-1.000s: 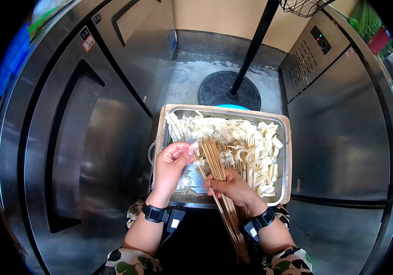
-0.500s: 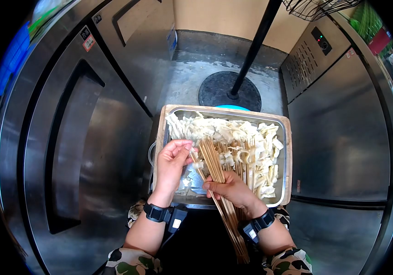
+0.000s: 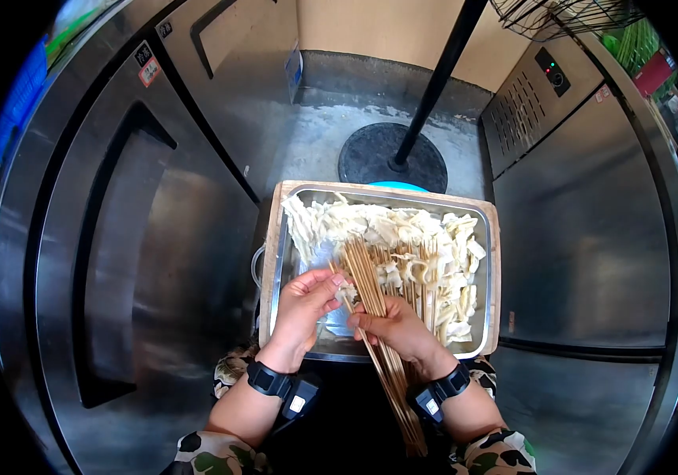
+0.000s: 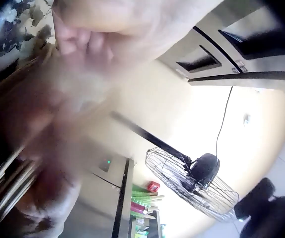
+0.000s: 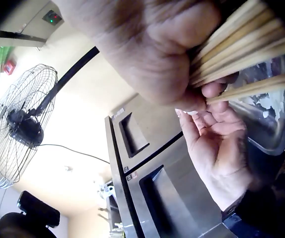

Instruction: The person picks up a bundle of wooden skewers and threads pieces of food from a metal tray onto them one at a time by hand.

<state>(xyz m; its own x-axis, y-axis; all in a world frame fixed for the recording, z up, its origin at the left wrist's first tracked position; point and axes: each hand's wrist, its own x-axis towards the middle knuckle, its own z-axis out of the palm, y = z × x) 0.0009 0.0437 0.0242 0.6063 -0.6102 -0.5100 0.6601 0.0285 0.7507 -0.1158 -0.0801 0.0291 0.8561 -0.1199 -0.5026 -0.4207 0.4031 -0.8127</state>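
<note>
In the head view my right hand grips a thick bundle of bamboo skewers, its thumb across them. One skewer stands apart from the bundle in the right wrist view. At this skewer's upper end my left hand pinches a small pale piece of food between thumb and fingers. Both hands are over a steel tray heaped with pale, floppy food strips. More skewers, with strips on them, lie in the tray's right half. The left wrist view is blurred around the fingertips.
A wooden board lies under the tray. Steel cabinets with black handles flank the left, and another steel cabinet the right. Beyond the tray stands a fan's round black base; its wire-caged head shows in the left wrist view.
My left hand has moved down and toward the right hand along the single skewer, the pale piece at its fingertips. The right hand keeps its hold on the bundle.
</note>
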